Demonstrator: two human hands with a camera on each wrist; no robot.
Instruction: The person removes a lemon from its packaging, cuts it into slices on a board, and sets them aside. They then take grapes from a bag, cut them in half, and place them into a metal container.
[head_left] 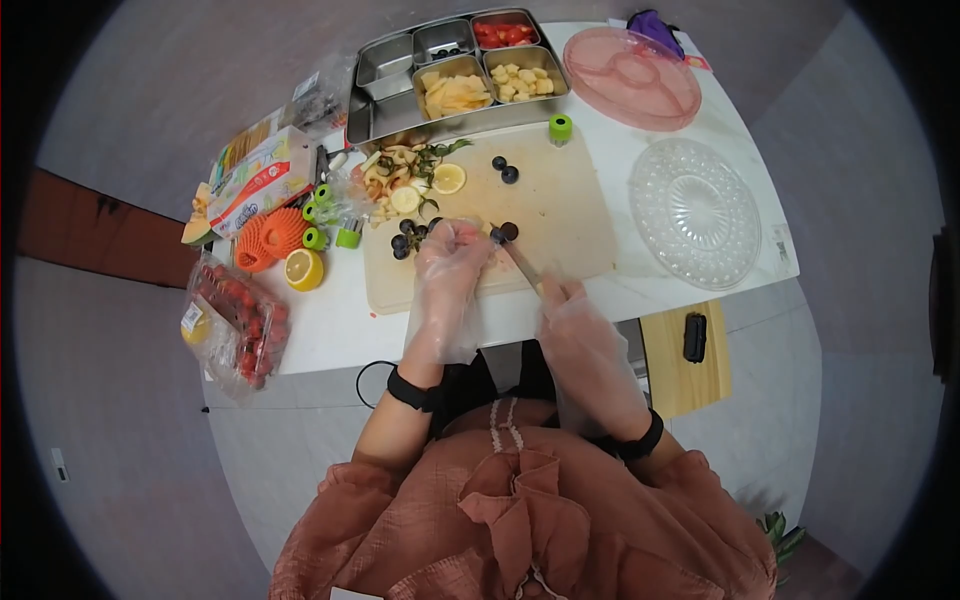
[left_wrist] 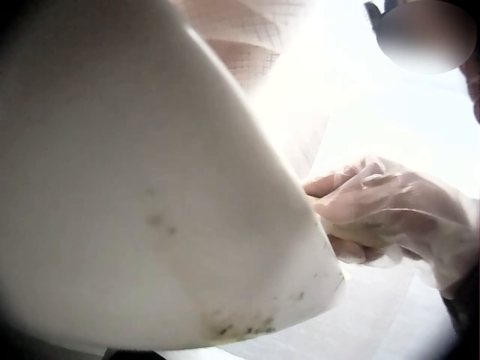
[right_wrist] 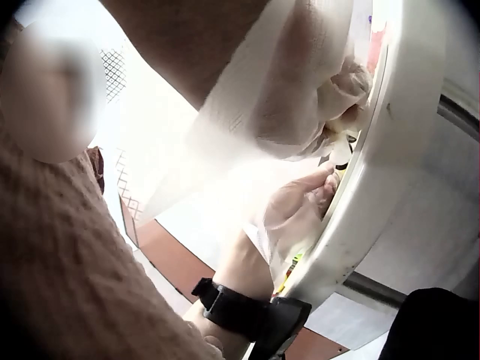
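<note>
In the head view my gloved left hand [head_left: 450, 262] is over the front of the cutting board [head_left: 570, 200], fingers curled and fingertips at a dark grape [head_left: 497, 236]. My right hand [head_left: 582, 322], gloved too, grips a knife [head_left: 524, 264] by its handle, the blade slanting up to that grape. Another dark piece [head_left: 510, 231] lies right beside it. Left of the left hand is a cluster of dark grapes [head_left: 403, 243]; two more grapes [head_left: 508, 173] lie farther back. The right wrist view shows the left hand [right_wrist: 300, 202] close to the right hand [right_wrist: 307, 105].
Fruit scraps [head_left: 395, 172] and a lemon slice [head_left: 449, 179] occupy the board's left part. Behind stands a steel tray [head_left: 385, 128] of cut fruit. Pink [head_left: 585, 75] and clear [head_left: 650, 210] plates are at right; a cherry tomato pack [head_left: 245, 325] and half lemon [head_left: 303, 270] at left.
</note>
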